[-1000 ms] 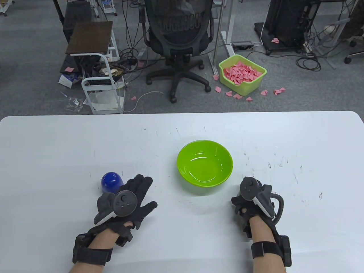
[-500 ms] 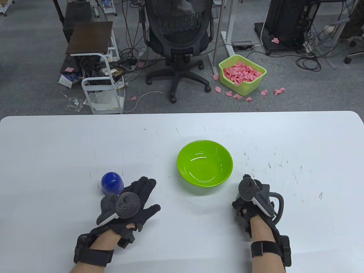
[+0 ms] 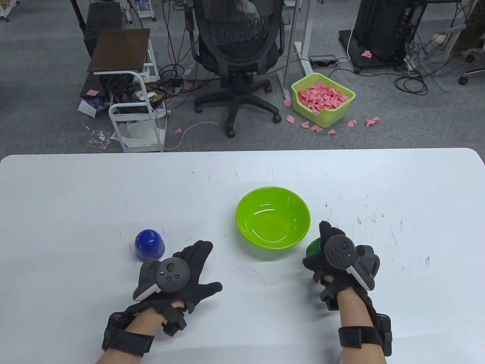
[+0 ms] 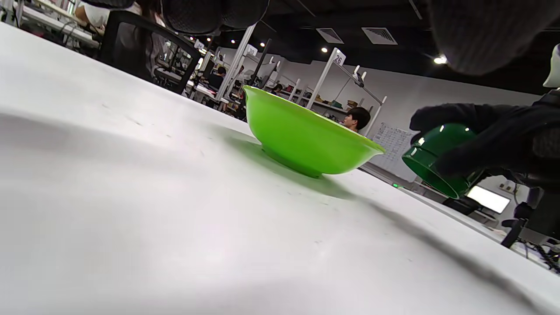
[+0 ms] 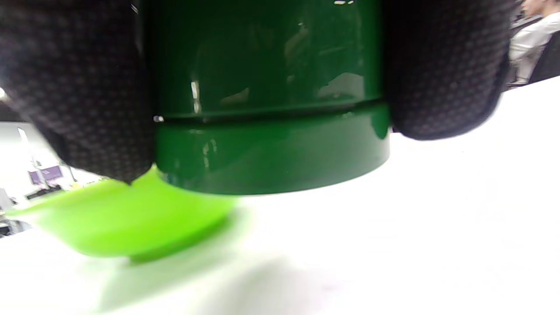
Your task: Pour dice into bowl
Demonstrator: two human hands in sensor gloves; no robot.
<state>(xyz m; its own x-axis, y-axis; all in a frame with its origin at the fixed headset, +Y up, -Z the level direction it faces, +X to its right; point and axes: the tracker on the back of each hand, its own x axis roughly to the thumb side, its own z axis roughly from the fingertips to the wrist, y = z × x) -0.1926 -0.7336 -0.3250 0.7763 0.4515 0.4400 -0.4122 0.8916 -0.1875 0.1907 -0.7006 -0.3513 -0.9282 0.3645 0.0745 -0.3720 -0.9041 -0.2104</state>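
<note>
Dice, unseen, are presumably inside the green cup (image 4: 439,159) that the right hand (image 3: 337,261) grips, lifted and tilted just beside the bowl (image 3: 273,218) for pouring, while the left hand (image 3: 178,273) rests spread, holding nothing.

A white table (image 3: 75,197) fills the lower half of the frame. Above it lies grey carpet (image 3: 38,94), with a black office chair (image 3: 237,49) at top centre, a white cart (image 3: 138,110) upper left, and a green bin (image 3: 323,99) of pink paper scraps upper right.
</note>
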